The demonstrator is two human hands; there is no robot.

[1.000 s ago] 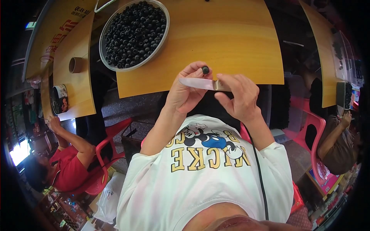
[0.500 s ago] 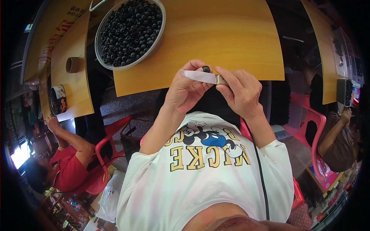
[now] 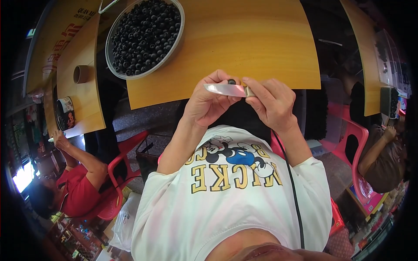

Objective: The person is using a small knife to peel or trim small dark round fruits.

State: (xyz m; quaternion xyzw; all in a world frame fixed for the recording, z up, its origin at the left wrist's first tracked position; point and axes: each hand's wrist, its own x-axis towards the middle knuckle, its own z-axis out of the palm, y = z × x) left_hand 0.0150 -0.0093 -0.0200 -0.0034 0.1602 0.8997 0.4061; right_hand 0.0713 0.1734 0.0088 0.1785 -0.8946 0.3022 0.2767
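My left hand (image 3: 205, 103) pinches a small dark rounded piece (image 3: 231, 81) between thumb and fingertips, just past the table's front edge. My right hand (image 3: 275, 103) is closed round the handle of a knife (image 3: 224, 89), whose bare blade points left across my left fingers. The blade lies right beside the dark piece; whether it touches cannot be made out. Part of the piece is hidden by the blade and fingers. Beyond my left hand, a round clear tub (image 3: 175, 50) stands on the table, filled with small black rounded pieces (image 3: 146, 39), several showing holes.
The yellow wooden table (image 3: 252, 43) spreads ahead of me. On a table to the left are a brown cup (image 3: 81, 74) and a patterned container (image 3: 65, 113), near a person in red (image 3: 85, 191). At right, another person sits by a pink chair (image 3: 358, 152). A black cable (image 3: 289, 174) hangs down my shirt.
The knife blade has tilted slightly, its tip a little lower, and now catches a pinkish reflection. The dark piece has shifted slightly in my left fingers and shows less above the blade.
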